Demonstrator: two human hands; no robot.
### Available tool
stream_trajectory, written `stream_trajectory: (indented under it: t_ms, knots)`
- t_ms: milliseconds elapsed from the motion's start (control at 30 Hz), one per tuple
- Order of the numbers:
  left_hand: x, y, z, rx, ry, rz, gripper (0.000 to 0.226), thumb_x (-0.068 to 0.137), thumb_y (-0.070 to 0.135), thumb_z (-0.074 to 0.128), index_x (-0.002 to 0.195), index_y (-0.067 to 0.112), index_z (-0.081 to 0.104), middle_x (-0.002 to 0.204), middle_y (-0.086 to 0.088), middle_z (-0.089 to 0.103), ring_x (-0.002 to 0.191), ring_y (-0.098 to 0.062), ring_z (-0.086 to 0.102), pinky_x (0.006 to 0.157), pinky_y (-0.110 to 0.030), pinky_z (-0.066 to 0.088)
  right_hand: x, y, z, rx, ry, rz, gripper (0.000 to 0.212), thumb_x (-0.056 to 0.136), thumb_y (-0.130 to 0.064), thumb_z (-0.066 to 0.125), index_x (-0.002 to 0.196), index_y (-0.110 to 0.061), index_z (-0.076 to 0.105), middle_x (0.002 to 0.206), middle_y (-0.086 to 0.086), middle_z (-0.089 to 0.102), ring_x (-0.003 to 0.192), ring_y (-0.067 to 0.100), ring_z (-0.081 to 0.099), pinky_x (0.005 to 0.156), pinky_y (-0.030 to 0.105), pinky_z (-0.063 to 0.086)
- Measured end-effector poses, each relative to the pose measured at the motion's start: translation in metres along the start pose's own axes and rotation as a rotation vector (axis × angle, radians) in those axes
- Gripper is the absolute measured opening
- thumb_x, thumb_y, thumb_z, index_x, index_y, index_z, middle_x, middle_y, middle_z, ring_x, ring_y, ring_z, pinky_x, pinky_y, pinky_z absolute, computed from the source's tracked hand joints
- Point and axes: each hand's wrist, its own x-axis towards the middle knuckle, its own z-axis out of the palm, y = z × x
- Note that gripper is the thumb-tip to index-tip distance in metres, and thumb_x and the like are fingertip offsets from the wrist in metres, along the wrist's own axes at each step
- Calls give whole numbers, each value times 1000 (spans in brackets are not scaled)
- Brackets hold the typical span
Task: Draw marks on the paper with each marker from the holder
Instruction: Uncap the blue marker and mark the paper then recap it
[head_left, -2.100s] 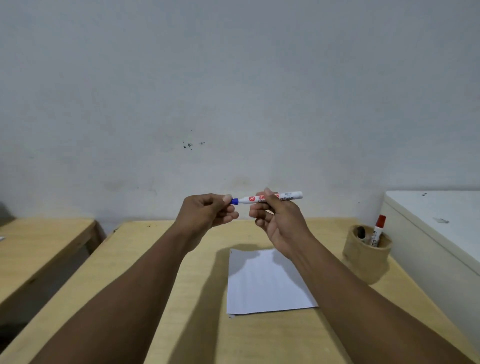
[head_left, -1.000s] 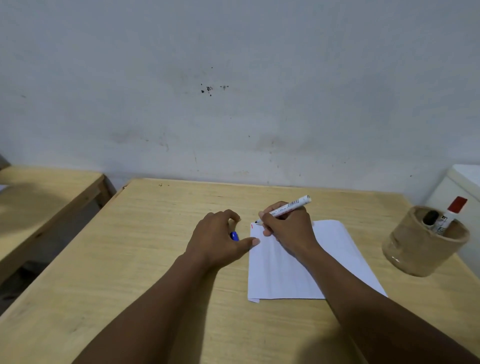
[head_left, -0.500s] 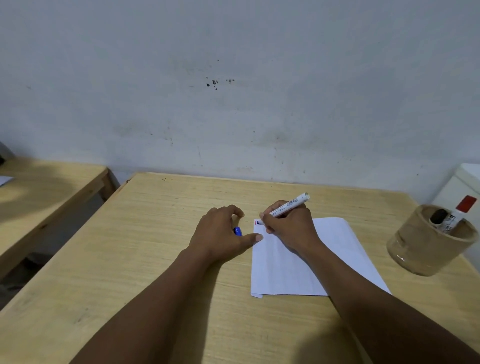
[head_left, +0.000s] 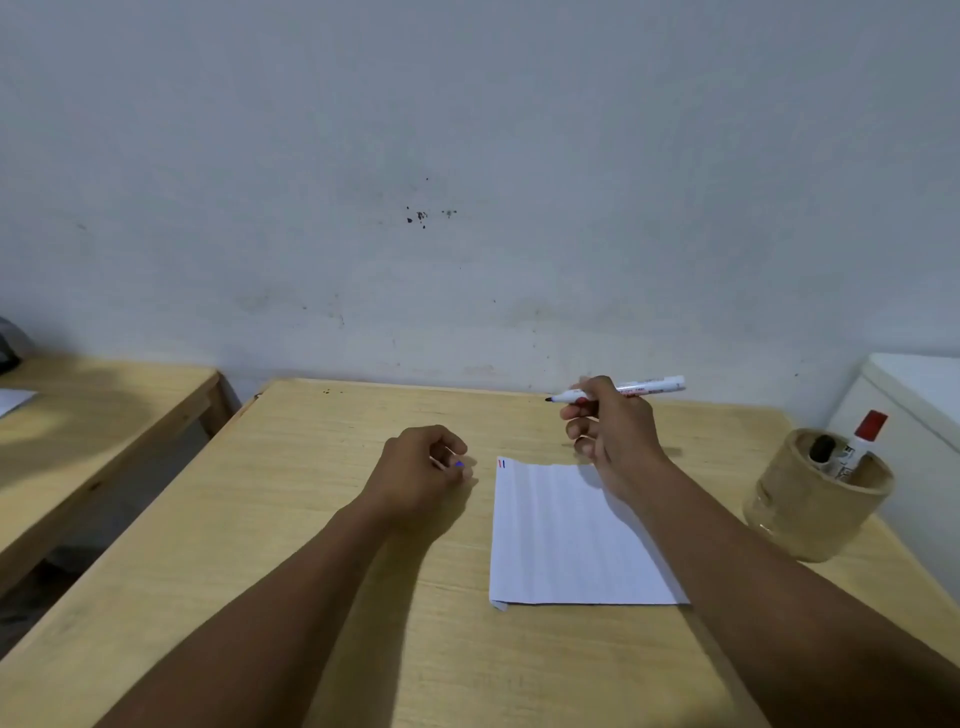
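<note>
The uncapped marker (head_left: 623, 389) lies nearly level in the right hand (head_left: 613, 431), pinched by the fingers near its dark tip and raised above the bench (head_left: 311, 493), beyond the far edge of the paper (head_left: 561, 540). It looks light, stiff and smooth, best gripped close to the tip for control. The left hand (head_left: 421, 467) rests curled on the bench around the blue cap (head_left: 459, 464). A red and a blue stroke (head_left: 502, 463) sit at the paper's far left corner. Right of the sheet, the round holder (head_left: 810, 519) carries a red-capped marker (head_left: 860, 441) and a dark one (head_left: 822, 449).

Bare forearms, no sleeves; left hand (head_left: 421, 467), right hand (head_left: 613, 436) ungloved.
</note>
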Motion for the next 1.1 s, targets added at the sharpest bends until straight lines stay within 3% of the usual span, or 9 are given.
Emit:
stream_trajectory:
  t_ms: [100,233,367,600,933,1100]
  knots:
    - [6,16,-13,-202,50,-22,8,89,5,75,86,12,72,81,-5,72,57,-12,70,59,-30,59,-10,-25,-8,43,-58,9,13,91,-14,57,79,-9,57,63,10,59,44,18,46,41,22,26]
    - [4,63,-17,-512,3,-15,15,81,-4,82,91,-5,70,80,-17,61,67,-29,66,62,-26,62,-28,-45,-26,55,-148,14,16,94,-16,65,79,-10,61,62,6,63,47,16,52,41,23,32]
    - [0,106,-7,-638,-95,21,20,80,-7,81,98,-9,72,85,-18,71,75,-27,73,81,-30,65,-44,-58,-44,52,-161,-40,14,91,-20,75,84,-10,68,64,3,67,48,13,60,41,21,39]
    - [-8,159,17,-823,-251,49,14,86,-9,74,99,-5,75,89,-13,76,80,-25,75,81,-27,64,-68,-79,-77,59,-93,-116,14,91,-21,76,89,-8,71,66,3,70,51,12,64,44,21,45]
    - [-12,200,50,-747,-363,91,8,85,-6,76,92,-2,78,87,-16,74,74,-26,74,72,-24,63,-77,-90,-110,42,-75,-152,13,91,-19,77,88,-8,72,69,6,70,55,13,64,51,23,45]
    - [-9,216,65,-717,-340,140,5,86,-3,76,91,-2,78,85,-15,76,71,-20,76,72,-22,61,-76,-94,-117,134,-63,-144,14,91,-17,78,85,-7,70,68,7,67,52,12,62,45,20,44]
